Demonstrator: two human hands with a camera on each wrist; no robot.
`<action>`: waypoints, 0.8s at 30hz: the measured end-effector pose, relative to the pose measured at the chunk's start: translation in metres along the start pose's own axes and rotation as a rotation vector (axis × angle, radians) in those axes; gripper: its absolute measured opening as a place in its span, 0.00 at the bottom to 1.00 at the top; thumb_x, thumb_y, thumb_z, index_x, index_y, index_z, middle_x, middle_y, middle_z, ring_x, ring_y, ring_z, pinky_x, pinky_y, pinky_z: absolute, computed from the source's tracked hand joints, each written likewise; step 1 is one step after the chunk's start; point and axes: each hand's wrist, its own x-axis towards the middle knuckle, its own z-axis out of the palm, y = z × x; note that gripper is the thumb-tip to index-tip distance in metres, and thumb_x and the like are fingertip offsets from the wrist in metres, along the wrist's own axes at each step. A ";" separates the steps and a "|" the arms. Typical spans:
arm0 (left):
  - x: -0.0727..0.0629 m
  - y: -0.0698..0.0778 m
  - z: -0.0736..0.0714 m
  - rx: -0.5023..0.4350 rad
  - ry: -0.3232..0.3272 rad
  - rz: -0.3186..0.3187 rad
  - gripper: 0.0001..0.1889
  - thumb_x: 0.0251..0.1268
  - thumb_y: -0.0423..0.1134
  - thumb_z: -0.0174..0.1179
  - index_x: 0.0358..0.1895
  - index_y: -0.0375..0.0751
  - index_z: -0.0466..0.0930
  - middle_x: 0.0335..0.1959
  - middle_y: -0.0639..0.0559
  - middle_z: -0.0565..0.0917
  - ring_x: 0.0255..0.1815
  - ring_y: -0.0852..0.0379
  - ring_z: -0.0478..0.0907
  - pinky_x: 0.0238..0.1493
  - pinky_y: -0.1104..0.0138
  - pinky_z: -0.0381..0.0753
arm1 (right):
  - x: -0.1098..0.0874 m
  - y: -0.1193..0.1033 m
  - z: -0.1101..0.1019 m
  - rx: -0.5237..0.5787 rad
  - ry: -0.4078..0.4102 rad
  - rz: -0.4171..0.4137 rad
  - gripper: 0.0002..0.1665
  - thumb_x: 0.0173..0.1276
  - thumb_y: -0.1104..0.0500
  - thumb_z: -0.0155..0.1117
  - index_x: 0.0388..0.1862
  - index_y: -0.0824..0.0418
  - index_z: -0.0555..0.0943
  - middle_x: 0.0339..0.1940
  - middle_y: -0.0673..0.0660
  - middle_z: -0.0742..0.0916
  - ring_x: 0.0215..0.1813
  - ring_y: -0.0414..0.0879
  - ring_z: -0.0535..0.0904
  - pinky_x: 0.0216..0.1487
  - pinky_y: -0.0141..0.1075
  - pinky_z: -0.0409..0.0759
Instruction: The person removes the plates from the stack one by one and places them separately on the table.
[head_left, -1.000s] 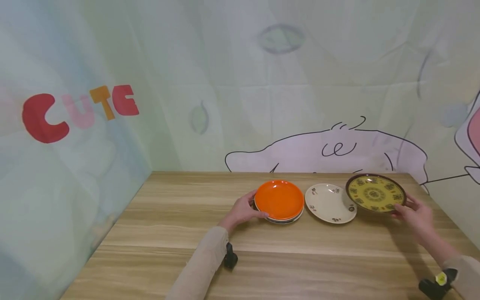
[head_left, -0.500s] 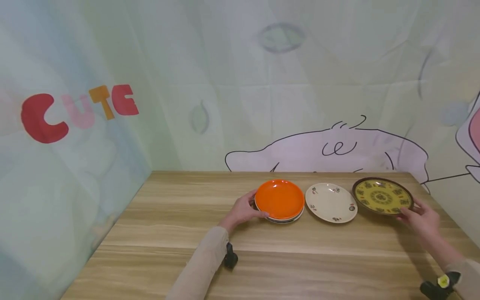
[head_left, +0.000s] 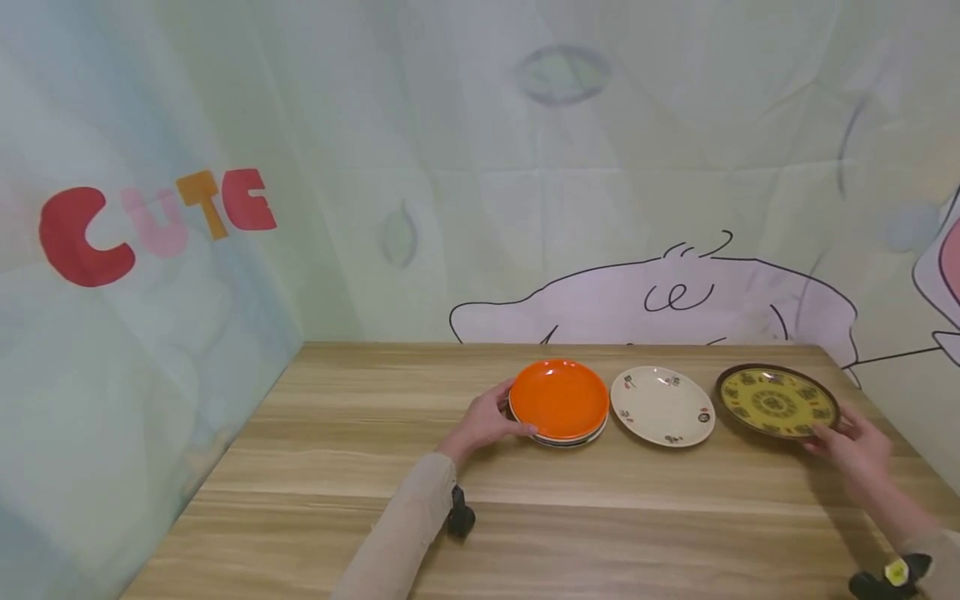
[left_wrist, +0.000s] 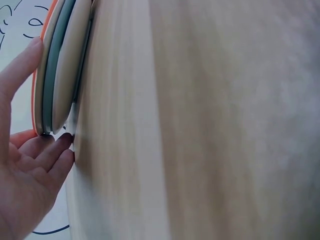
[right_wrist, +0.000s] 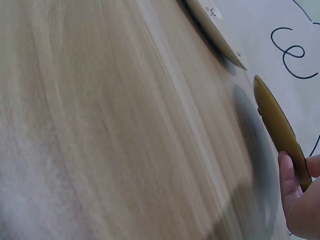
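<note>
My right hand (head_left: 858, 454) pinches the near right rim of a yellow-green patterned plate (head_left: 776, 404) with a dark brown edge. In the right wrist view that plate (right_wrist: 277, 125) is tilted and held just above the table, its shadow underneath. My left hand (head_left: 483, 425) holds the left side of a stack of plates, an orange plate (head_left: 558, 400) on top. The left wrist view shows the thumb on the orange rim and the other fingers at the stack's edge, with a green plate (left_wrist: 56, 65) among the lower layers. Between the hands lies a cream plate (head_left: 662, 407) with small printed motifs.
The wood-grain table (head_left: 360, 500) ends at a back edge against a printed cloth (head_left: 420, 208). Its right edge runs close beside my right hand. Dark wrist-worn devices sit on both forearms.
My right hand has carried the yellow-green plate to the right and lower, away from above the cream plate. My left hand and the stack have stayed in place.
</note>
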 end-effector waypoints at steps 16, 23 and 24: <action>-0.001 0.000 0.000 -0.005 -0.001 -0.005 0.48 0.39 0.47 0.73 0.68 0.42 0.58 0.65 0.48 0.66 0.63 0.49 0.65 0.64 0.56 0.64 | 0.001 0.007 -0.008 -0.094 0.018 0.009 0.46 0.62 0.71 0.55 0.70 0.70 0.38 0.23 0.40 0.76 0.22 0.32 0.77 0.28 0.28 0.82; 0.000 0.000 0.001 -0.013 0.002 -0.012 0.49 0.39 0.48 0.73 0.68 0.42 0.58 0.65 0.47 0.65 0.63 0.49 0.65 0.64 0.55 0.64 | 0.004 0.012 -0.012 -0.174 -0.006 -0.007 0.46 0.63 0.68 0.53 0.68 0.74 0.34 0.27 0.46 0.77 0.22 0.33 0.79 0.28 0.30 0.83; 0.000 0.000 0.000 -0.014 0.002 -0.012 0.49 0.39 0.48 0.73 0.68 0.43 0.58 0.65 0.48 0.66 0.63 0.49 0.65 0.64 0.55 0.64 | 0.005 0.012 -0.013 -0.166 -0.010 -0.006 0.47 0.63 0.68 0.54 0.68 0.74 0.34 0.26 0.43 0.76 0.22 0.34 0.79 0.28 0.30 0.83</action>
